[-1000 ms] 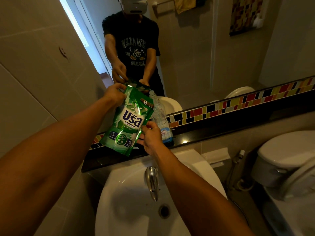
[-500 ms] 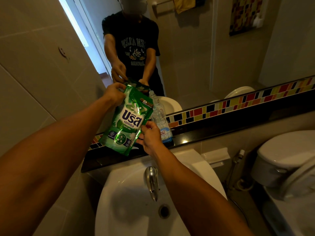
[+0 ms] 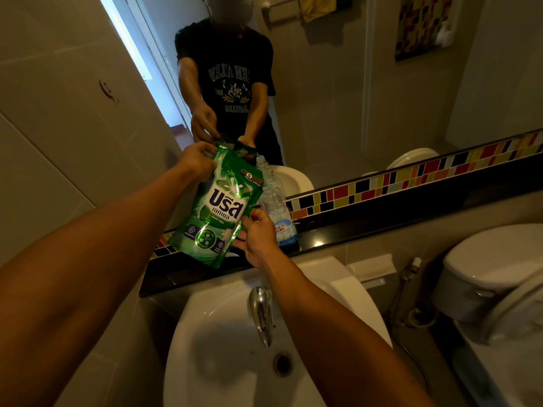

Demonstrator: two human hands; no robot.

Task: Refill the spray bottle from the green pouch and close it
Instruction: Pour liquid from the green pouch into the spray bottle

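Gripping the top corner of the green pouch [image 3: 219, 205], the left hand [image 3: 196, 160] is closed around the sealed edge, fingers folded over it. The right hand [image 3: 258, 236] pinches the pouch lower down on its right edge, thumb on the printed face and the other fingers behind. Between them the pouch hangs tilted, its top leaning right toward the spray bottle [image 3: 274, 205], which stands upright on the dark bench [image 3: 352, 235] just behind the pouch, against the mirror [image 3: 382, 98]. Below the hands lie the white sink [image 3: 223, 362] and its chrome tap [image 3: 261, 312]; a toilet [image 3: 493, 274] sits to the right.

The step in hand looks like bringing the pouch's pouring corner to the bottle neck, either just before pouring or in the middle of it. The next move would call for setting the opening squarely over the narrow neck and tipping slowly, with the right hand steadying the soft body so it does not fold and spill.

Hard to make out: the pouch's opening is hidden near the left hand, so whether it is torn open cannot be told. The bottle's mouth is clear plastic against a dim reflection; no spray head is seen, and no liquid stream is visible. The bottle's lower left is covered by the pouch and right hand.
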